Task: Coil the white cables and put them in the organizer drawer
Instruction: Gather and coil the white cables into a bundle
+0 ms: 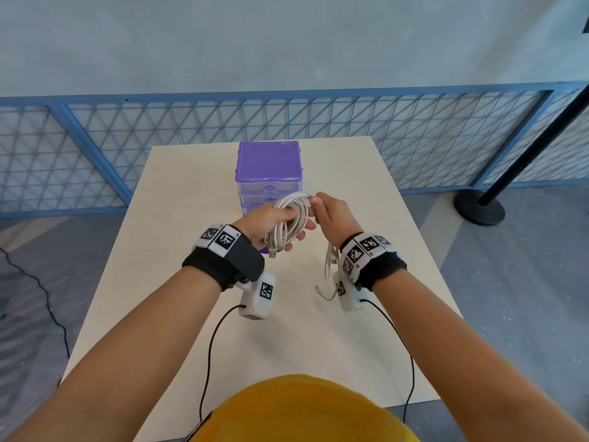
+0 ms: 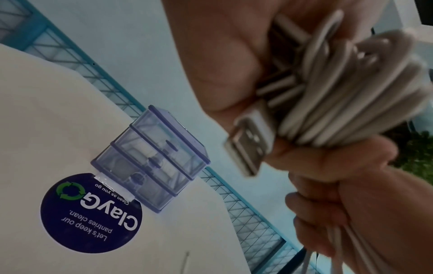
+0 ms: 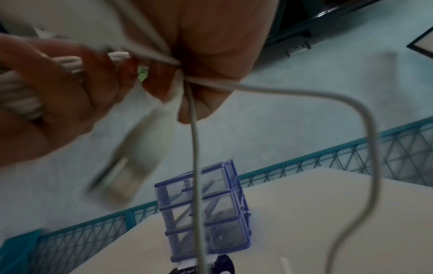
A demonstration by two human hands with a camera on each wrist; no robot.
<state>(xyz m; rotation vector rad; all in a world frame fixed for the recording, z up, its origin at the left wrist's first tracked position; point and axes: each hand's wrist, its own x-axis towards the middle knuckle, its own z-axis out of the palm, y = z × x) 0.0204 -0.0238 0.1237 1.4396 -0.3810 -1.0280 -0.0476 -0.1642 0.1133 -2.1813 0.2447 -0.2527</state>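
Note:
My left hand (image 1: 274, 223) grips a coil of white cable (image 1: 288, 223) in front of the purple organizer (image 1: 269, 169), and a USB plug (image 1: 272, 253) hangs below the palm. The left wrist view shows the coil (image 2: 351, 89) and the plug (image 2: 248, 146) up close. My right hand (image 1: 331, 215) pinches white cable strands at the coil's right side. Loose cable (image 1: 328, 269) hangs from it down to the table (image 1: 197, 250). In the right wrist view the strands (image 3: 196, 166) drop from my fingers (image 3: 199, 79) before the organizer (image 3: 203, 211), whose three clear drawers are closed.
A round dark blue sticker (image 2: 91, 213) lies on the table just in front of the organizer. A blue mesh fence (image 1: 414, 138) runs behind the table. A black post with a round base (image 1: 479, 207) stands on the floor at the right.

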